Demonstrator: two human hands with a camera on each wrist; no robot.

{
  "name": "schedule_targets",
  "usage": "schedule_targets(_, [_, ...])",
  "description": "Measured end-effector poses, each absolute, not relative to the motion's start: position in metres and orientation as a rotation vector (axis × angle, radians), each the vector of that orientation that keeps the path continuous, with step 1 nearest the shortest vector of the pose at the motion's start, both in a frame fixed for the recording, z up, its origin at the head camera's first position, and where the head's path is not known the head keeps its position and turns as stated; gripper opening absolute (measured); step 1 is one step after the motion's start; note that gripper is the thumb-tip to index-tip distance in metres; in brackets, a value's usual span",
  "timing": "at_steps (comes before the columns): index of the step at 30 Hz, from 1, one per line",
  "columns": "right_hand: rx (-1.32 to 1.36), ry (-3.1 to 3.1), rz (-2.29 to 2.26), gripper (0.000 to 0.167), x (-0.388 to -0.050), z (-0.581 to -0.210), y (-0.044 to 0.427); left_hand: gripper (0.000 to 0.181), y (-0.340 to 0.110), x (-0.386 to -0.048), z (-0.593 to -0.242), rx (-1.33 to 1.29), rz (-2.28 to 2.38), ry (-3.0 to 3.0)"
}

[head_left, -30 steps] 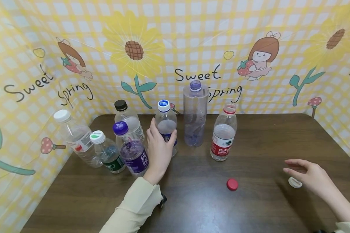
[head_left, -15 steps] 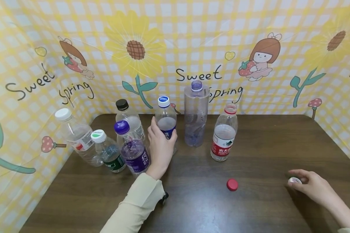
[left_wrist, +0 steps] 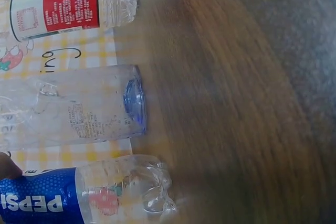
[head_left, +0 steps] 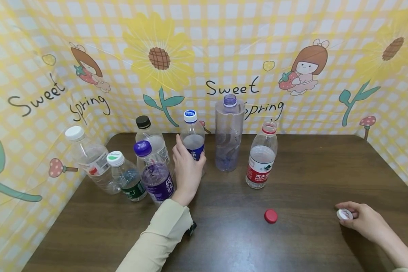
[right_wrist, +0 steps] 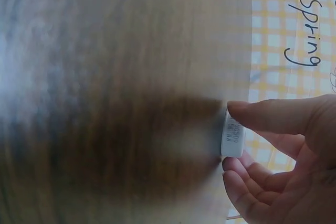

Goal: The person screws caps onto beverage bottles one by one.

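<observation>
My left hand [head_left: 189,170] grips a clear Pepsi bottle [head_left: 192,144] with a blue label and a white-and-blue cap. In the left wrist view the blue label and lower part of this Pepsi bottle [left_wrist: 42,198] show, with one fingertip at the label's edge. At the right side of the table, my right hand [head_left: 366,221] pinches a white bottle cap [head_left: 345,214] between thumb and fingers. The right wrist view shows small print on the side of the cap [right_wrist: 232,134]. Whether the cap clears the tabletop is hard to tell.
A tall uncapped bottle [head_left: 228,139] and an uncapped red-label bottle [head_left: 261,160] stand right of the Pepsi bottle. A red cap [head_left: 271,216] lies on the table [head_left: 231,234]. Several capped bottles crowd the left, including a purple-capped one [head_left: 156,181] beside my left wrist.
My right hand has come down onto the white cap, closed its fingers on it and tilted it. The Pepsi bottle in my left hand has shifted slightly up in the head view.
</observation>
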State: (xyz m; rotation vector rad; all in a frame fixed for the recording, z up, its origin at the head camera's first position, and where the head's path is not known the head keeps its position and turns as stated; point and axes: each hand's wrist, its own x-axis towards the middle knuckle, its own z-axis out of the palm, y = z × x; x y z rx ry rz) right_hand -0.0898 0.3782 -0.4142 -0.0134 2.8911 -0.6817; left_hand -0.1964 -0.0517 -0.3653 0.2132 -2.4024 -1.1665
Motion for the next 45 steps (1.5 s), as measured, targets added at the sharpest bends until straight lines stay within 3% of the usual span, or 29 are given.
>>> schedule_targets(13, [-0.006,2.947,-0.675,0.041,-0.087,-0.414,0.377,0.096,-0.049,-0.191,-0.365,0.214,-1.197,-2.383])
schedule_targets(20, [0.027,2.923,-0.682,0.042,-0.089,-0.412,0.375,0.102,-0.043,-0.183,-0.365,0.086,-1.176,-2.295])
schedule_targets(29, [0.046,2.925,-0.682,0.041,-0.089,-0.412,0.374,0.063,-0.033,-0.17,-0.369,-0.524,-0.871,-1.901])
schedule_targets(32, [0.049,2.924,-0.682,0.041,-0.088,-0.411,0.373,0.062,-0.027,-0.168,-0.367,-0.606,-0.843,-1.983])
schedule_targets(38, [0.048,2.938,-0.685,0.042,-0.089,-0.41,0.371,0.084,-0.011,-0.173,-0.361,-0.433,-1.119,-2.369])
schedule_targets(45, [0.044,2.92,-0.715,0.045,-0.088,-0.41,0.371,0.083,0.0,-0.19,-0.355,-0.212,-1.467,-2.484])
